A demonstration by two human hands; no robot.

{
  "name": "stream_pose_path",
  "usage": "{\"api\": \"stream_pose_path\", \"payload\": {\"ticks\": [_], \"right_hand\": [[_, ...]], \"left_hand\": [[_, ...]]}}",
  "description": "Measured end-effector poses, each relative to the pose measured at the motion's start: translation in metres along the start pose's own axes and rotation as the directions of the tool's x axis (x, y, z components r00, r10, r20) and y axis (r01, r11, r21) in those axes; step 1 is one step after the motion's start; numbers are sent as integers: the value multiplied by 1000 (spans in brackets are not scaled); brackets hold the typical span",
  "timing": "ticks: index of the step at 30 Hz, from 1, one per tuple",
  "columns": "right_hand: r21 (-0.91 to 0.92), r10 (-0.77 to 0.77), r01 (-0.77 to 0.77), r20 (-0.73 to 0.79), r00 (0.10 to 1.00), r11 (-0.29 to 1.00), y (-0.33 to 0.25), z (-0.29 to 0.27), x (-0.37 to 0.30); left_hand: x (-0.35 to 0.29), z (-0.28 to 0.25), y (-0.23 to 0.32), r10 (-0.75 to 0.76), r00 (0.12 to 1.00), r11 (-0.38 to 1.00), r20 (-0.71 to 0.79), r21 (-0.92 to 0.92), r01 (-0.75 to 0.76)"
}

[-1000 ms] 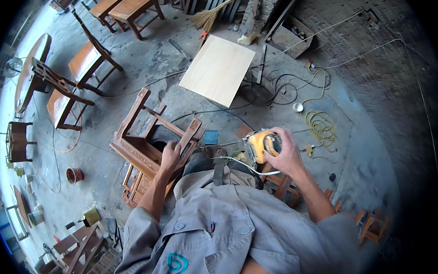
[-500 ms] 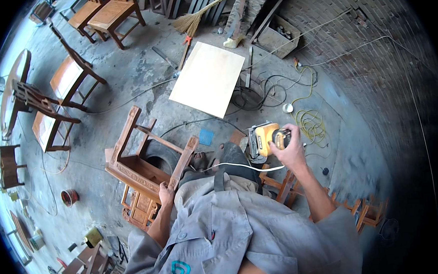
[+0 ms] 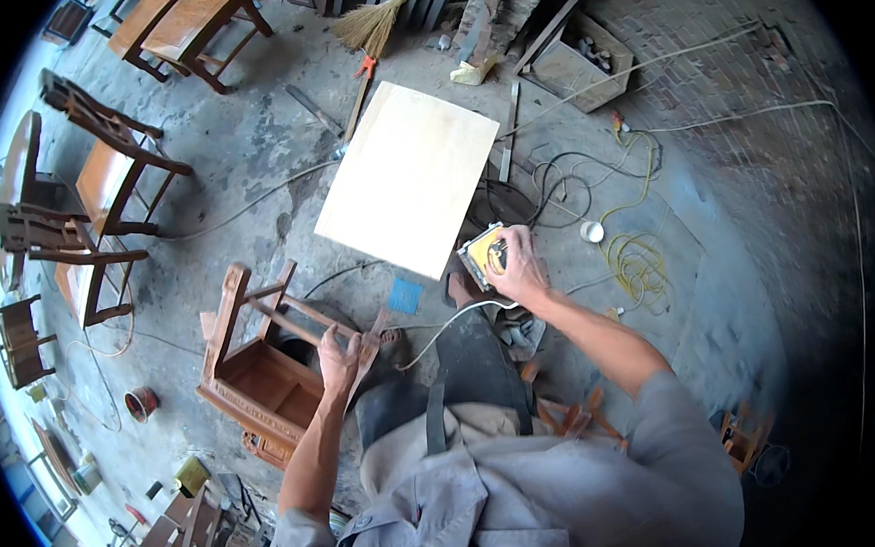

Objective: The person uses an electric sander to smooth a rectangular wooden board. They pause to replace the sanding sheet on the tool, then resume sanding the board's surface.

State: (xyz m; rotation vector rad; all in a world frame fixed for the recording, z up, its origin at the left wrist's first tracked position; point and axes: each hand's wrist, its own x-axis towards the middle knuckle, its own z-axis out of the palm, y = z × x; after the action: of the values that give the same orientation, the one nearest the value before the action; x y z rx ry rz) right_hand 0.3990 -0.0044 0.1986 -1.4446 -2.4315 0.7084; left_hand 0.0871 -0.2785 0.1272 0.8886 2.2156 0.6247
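My right hand [image 3: 521,268] grips a yellow electric sander [image 3: 486,251], held up in front of my knee with its flat pad side turned to the left. A white cord trails from it across my leg. To the left, a carved brown wooden chair [image 3: 265,396] lies tipped over, its legs pointing up and away from me. My left hand [image 3: 339,360] is closed round one of its bars near a leg. Behind the chair a black tyre [image 3: 303,334] partly shows. A blue square sheet [image 3: 405,296] lies on the floor between chair and sander.
A pale square board [image 3: 406,175] lies ahead on the concrete floor. Right of it are black hoses [image 3: 558,188], a coiled yellow cord [image 3: 637,264] and a white cup [image 3: 591,231]. Several wooden chairs [image 3: 111,183] stand left. A straw broom [image 3: 367,25] lies at the back.
My right hand has carried the sander leftward and slightly away from me, turning it. My left hand has shifted forward along the chair, which now sits at a different tilt. The whole view has shifted.
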Motion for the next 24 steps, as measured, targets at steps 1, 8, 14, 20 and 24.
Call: {"api": "stream_pose_path", "payload": {"ticks": [1,8,14,20,24], "right_hand": [[2,-12,12,15,1000,1000,16,14,18],[-57,41,-38,45,998,998,99,87,127],[15,-77,78,-46,996,997,142,79,181],[61,-123,126,-41,991,990,147,72,197],[77,-159,162,-45,986,984,143,76,204]], "left_hand": [[15,15,11,-36,998,999,46,-10,37],[147,119,64,-62,961,880,268,468,-74],[211,199,128,138,825,594,548,621,-512],[215,239,85,343,827,643,445,530,-552],[290,218,90,223,966,747,135,613,-258]]}}
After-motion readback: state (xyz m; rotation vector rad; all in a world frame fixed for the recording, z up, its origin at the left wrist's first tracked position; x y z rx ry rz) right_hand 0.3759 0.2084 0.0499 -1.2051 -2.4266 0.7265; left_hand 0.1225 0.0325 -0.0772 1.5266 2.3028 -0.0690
